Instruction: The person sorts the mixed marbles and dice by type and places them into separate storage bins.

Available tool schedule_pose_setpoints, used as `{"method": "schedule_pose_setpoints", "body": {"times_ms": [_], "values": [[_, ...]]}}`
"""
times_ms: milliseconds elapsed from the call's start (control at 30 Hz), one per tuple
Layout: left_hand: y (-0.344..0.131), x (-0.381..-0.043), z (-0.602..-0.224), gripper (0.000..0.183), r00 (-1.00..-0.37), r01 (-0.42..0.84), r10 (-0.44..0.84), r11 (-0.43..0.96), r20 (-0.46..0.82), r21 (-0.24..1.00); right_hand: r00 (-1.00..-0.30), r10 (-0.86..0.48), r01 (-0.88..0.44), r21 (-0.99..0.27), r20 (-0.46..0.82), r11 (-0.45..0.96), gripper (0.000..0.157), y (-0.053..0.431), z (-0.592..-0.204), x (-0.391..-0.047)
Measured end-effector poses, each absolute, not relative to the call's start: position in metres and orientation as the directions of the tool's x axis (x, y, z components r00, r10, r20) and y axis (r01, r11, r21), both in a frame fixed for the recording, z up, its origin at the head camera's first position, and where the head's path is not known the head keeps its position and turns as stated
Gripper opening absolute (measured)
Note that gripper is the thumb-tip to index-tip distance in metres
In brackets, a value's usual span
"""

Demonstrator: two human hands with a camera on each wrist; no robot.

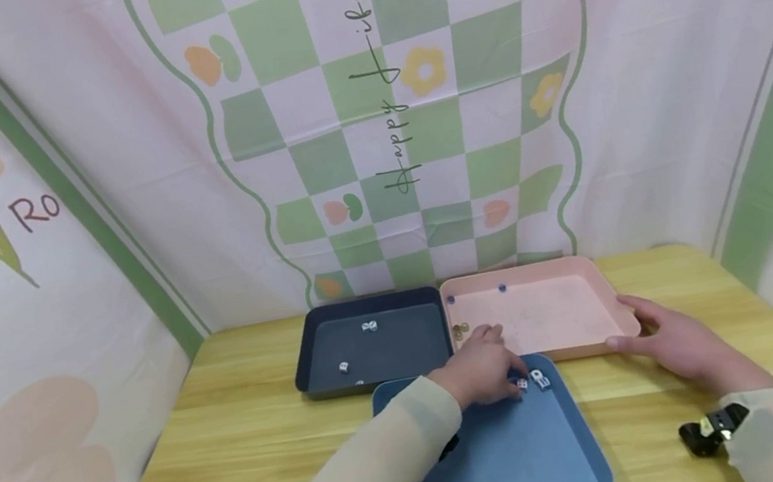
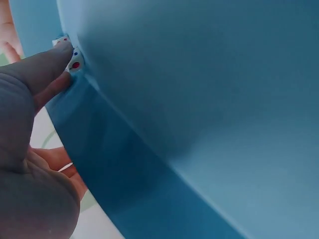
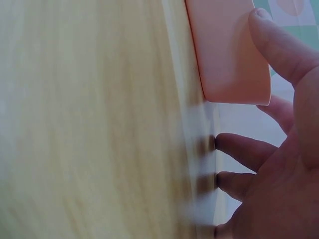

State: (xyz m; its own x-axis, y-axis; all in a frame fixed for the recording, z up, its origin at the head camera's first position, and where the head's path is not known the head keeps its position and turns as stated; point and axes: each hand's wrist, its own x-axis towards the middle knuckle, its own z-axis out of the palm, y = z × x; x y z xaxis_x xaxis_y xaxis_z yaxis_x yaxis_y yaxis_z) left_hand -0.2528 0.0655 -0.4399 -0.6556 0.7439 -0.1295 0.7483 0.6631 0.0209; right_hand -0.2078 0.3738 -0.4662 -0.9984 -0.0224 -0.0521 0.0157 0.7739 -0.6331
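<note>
My left hand (image 1: 478, 365) reaches over the far edge of the blue tray (image 1: 512, 457). Its thumb and a finger pinch a white die (image 2: 76, 63) with red and blue dots, low against the tray wall. More white dice (image 1: 541, 379) lie just right of the fingertips in the far right corner. At the near right corner of the pink tray (image 1: 549, 353), my right hand (image 1: 676, 343) holds on, thumb at the front wall and fingers along the right side. In the right wrist view the other fingertips (image 3: 234, 181) spread below that corner.
A dark navy tray (image 1: 379, 385) stands at the back left with several white dice (image 1: 370, 326) in it. Small blue pieces (image 1: 503, 287) and yellowish pieces (image 1: 461, 331) lie in the pink tray. The wooden table (image 1: 237, 450) ends at a hanging patterned cloth (image 1: 372, 150).
</note>
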Motion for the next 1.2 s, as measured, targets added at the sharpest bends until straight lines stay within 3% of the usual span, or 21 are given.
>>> {"method": "schedule_pose_setpoints", "body": {"times_ms": [167, 833, 1067, 1200], "values": [[0.065, -0.25, -0.439, 0.012, -0.641, 0.754, 0.75, 0.655, -0.163, 0.05, -0.998, -0.027, 0.01, -0.636, -0.049, 0.771, 0.101, 0.374, -0.464, -0.206], [0.061, -0.251, -0.428, 0.019, -0.594, 0.776, 0.788, 0.615, -0.164, 0.14, -0.998, -0.036, 0.0, -0.625, -0.046, 0.781, 0.1, 0.375, -0.467, -0.207], [0.044, -0.272, -0.421, 0.015, -0.659, 0.7, 0.749, 0.644, -0.071, 0.307, -0.998, -0.043, -0.007, -0.629, -0.041, 0.777, 0.1, 0.376, -0.469, -0.206], [0.025, -0.292, -0.413, 0.016, -0.694, 0.67, 0.719, 0.665, -0.042, 0.33, -0.998, -0.048, -0.015, -0.628, -0.036, 0.778, 0.099, 0.376, -0.468, -0.207]]}}
